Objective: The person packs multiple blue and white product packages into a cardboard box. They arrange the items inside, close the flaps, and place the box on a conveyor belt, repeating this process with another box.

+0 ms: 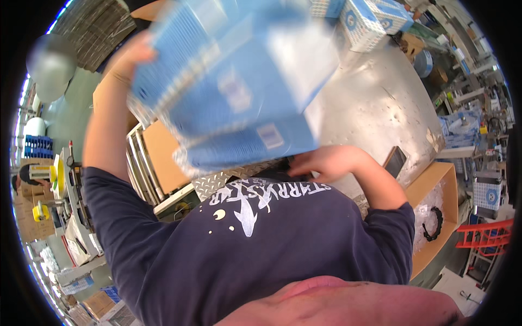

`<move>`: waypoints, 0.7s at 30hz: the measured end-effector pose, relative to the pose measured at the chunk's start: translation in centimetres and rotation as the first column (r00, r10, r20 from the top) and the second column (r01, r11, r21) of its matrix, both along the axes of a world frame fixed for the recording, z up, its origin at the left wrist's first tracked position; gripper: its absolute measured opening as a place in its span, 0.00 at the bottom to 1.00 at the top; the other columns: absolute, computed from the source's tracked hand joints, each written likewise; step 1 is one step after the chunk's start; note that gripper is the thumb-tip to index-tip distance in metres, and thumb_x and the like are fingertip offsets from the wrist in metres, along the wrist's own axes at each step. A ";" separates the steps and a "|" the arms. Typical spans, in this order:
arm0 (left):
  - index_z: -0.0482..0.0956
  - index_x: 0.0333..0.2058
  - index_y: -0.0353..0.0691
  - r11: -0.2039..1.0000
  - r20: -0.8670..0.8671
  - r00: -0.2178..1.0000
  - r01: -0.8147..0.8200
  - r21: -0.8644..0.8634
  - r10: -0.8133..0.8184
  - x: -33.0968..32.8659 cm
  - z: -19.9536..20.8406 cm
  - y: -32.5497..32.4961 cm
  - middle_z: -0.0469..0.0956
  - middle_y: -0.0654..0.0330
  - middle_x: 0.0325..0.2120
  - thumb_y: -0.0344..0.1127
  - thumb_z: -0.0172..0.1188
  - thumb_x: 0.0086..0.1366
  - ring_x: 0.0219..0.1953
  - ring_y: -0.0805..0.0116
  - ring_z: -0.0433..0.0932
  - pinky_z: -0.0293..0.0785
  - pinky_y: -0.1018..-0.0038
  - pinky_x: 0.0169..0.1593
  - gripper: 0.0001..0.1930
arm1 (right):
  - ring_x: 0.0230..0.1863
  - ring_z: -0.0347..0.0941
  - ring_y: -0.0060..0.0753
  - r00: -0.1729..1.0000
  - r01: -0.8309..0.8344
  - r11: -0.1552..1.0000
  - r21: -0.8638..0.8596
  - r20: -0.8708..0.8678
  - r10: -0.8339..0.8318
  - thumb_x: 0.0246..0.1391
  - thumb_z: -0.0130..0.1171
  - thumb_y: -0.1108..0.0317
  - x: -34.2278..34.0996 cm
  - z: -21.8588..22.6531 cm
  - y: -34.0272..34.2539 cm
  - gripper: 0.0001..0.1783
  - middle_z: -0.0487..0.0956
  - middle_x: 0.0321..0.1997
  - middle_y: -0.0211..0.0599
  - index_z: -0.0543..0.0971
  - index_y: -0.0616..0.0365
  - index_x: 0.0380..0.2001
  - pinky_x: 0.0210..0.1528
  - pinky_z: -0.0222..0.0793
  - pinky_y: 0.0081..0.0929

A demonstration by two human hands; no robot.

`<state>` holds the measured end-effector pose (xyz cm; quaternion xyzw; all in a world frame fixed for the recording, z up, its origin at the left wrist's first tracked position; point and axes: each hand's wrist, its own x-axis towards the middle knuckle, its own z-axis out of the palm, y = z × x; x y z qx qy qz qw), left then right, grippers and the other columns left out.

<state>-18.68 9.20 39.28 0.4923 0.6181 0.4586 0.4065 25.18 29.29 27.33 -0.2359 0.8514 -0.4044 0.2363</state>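
At the far left, a pale, cloudy round shape is too blurred to identify, and it partly hides the floor behind it; below it are a blue crate and, lower down, a machine with a yellow part, both small and bent by the lens. Next comes a stack of flat cardboard, cut off by the rim of the view. The left hand is raised and smeared by motion, closed on the left edge of the blue packaging, with some of its fingers out of sight. That packaging is tilted in front of the person's chest and runs out past the top edge; its labels are unreadable through the blur, and its white part is washed out. It covers part of the rollers and of a cardboard sheet. The right hand is by the shirt, just beside the packaging's lower edge, fingers bent, the tips by something dark; whether it grips anything cannot be told. Rightward, patterned boxes, cut off above, stand on the metal table, and a dark flat object lies near its front. An open carton, partly behind the right sleeve, holds clear plastic and a black loop.
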 end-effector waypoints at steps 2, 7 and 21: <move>0.73 0.51 0.39 0.950 -0.274 0.962 -0.081 -0.302 -0.006 3.3 -7.9 -1.6 0.78 0.62 0.42 0.39 0.64 0.54 0.41 0.72 0.75 0.71 0.71 0.49 0.25 | 0.52 0.72 0.42 0.973 0.228 0.952 -0.206 0.083 -0.215 0.51 0.59 0.65 0.4 2.4 -0.4 0.28 0.76 0.50 0.48 0.69 0.58 0.57 0.51 0.68 0.32; 0.61 0.61 0.49 0.940 -0.838 0.546 -0.292 -0.179 0.010 6.0 -17.0 -7.2 0.56 0.49 0.63 0.50 0.67 0.51 0.63 0.49 0.58 0.62 0.53 0.59 0.40 | 0.52 0.72 0.33 0.512 0.830 0.442 -0.340 0.148 -0.846 0.54 0.59 0.60 -5.5 1.3 1.8 0.28 0.75 0.54 0.36 0.69 0.56 0.58 0.51 0.69 0.30; 0.54 0.65 0.55 0.921 -0.851 0.502 -0.239 -0.307 -0.153 11.3 -21.6 -19.8 0.53 0.49 0.64 0.52 0.75 0.38 0.67 0.46 0.50 0.46 0.37 0.63 0.55 | 0.45 0.74 0.28 0.049 0.976 -0.012 -0.218 0.270 -0.962 0.54 0.61 0.58 -11.7 -4.3 -3.1 0.23 0.79 0.42 0.30 0.73 0.54 0.51 0.46 0.69 0.28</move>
